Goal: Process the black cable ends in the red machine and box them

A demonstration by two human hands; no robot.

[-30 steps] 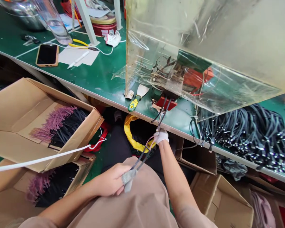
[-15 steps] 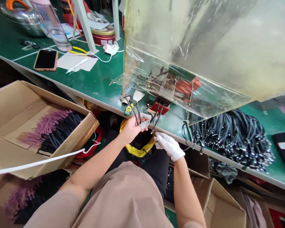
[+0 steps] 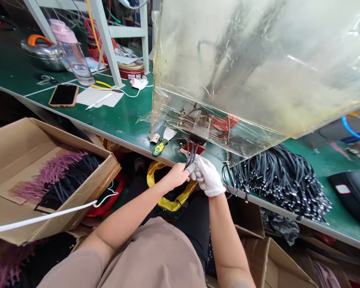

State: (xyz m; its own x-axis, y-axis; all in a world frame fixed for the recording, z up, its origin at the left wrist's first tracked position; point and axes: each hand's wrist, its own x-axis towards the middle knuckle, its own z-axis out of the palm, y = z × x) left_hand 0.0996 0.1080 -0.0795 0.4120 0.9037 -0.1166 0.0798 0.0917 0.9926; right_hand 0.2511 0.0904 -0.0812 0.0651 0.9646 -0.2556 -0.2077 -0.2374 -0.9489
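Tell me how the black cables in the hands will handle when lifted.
Probably floppy: the black cables curve loosely above the left hand and right hand. Likely light, since a fingertip pinch holds several. Apt to tangle, judging by the matted cable pile beside them.

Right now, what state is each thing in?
left hand, bare, pinching black cables
right hand, gloved, gripping the same cables
phone, flat, screen dark
bottle, upright, lid on
cardboard box, open
scraper, lying flat
cable pile, heaped on table
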